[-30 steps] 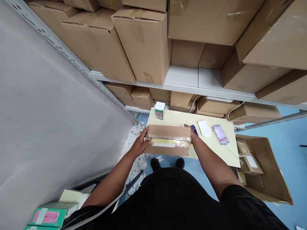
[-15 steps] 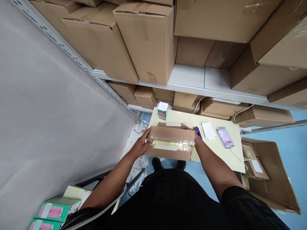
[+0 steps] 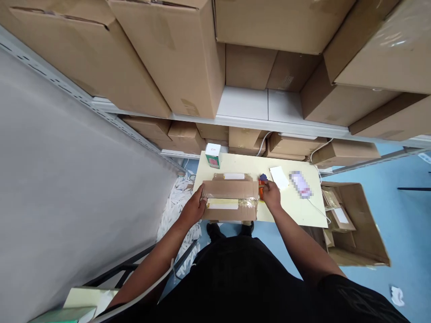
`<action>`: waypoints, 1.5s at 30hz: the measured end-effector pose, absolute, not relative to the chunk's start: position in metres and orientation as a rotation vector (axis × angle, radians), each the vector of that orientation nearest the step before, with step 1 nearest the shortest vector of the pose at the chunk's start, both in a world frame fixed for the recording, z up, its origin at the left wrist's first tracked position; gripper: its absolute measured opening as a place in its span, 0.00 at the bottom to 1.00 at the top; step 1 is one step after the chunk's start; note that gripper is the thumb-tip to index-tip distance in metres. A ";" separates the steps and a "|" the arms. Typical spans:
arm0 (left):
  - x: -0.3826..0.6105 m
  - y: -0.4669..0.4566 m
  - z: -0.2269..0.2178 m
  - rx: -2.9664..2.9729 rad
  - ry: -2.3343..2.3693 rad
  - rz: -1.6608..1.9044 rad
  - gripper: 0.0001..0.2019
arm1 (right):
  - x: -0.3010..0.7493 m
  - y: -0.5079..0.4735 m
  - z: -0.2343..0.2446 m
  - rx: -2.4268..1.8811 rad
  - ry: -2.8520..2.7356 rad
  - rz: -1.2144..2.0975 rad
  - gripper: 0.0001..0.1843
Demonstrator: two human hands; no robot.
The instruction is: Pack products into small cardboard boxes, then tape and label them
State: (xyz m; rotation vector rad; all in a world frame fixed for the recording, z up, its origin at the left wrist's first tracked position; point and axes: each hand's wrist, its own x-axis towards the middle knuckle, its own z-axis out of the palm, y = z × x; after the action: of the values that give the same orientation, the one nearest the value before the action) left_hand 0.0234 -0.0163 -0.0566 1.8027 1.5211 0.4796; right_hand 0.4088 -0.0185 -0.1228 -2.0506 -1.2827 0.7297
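Note:
A small cardboard box (image 3: 229, 190) with clear tape and a white label strip lies near the front edge of the pale table (image 3: 292, 213). My left hand (image 3: 194, 209) grips the box's left end, thumb towards me and fingers on the far side. Just past its right end, my right hand (image 3: 271, 194) is closed on an orange and blue tape dispenser (image 3: 261, 185). Directly behind the box lies another labelled cardboard box (image 3: 249, 176), partly hidden.
A white and green carton (image 3: 213, 156) stands at the table's back left. White paper (image 3: 279, 178) and a blurred phone-like item (image 3: 301, 185) lie to the right. Shelves of cartons (image 3: 191, 67) rise ahead. An open carton (image 3: 365, 224) stands right; paper scraps (image 3: 175, 202) cover the floor left.
My right hand has left the box's right end and taken hold of the tape dispenser. The box now rests lower on the table, my left hand still on it. The view has shifted right.

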 end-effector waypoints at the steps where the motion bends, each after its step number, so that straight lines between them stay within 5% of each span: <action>1: 0.028 -0.016 -0.058 1.864 1.505 0.477 0.32 | 0.417 -0.027 -0.123 -2.181 -1.312 0.671 0.20; 6: 0.050 -0.020 -0.051 2.290 1.553 0.400 0.28 | 0.434 -0.037 -0.132 -2.628 -1.292 1.023 0.26; 13: 0.073 -0.024 -0.037 2.645 1.392 0.006 0.27 | 0.439 -0.013 -0.137 -2.672 -1.236 1.082 0.17; 21: 0.092 -0.025 -0.039 2.580 1.539 0.129 0.16 | 0.454 -0.036 -0.087 -2.605 -1.344 0.716 0.17; 30: 0.110 -0.021 -0.040 2.521 1.448 0.283 0.14 | 0.425 -0.078 -0.002 -2.004 -1.490 0.407 0.29; 38: 0.108 -0.007 -0.040 1.919 1.353 0.889 0.20 | 0.350 -0.075 -0.026 -1.686 -1.920 0.166 0.37; 45: 0.098 -0.004 -0.036 1.644 1.125 0.844 0.15 | 0.350 -0.078 -0.033 -1.632 -2.060 0.034 0.40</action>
State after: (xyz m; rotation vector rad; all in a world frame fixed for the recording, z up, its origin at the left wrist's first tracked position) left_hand 0.0982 -0.0038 -0.0357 1.6442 1.1253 0.8439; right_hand 0.3496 -0.0782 -0.0326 -1.6319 -2.0597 0.0339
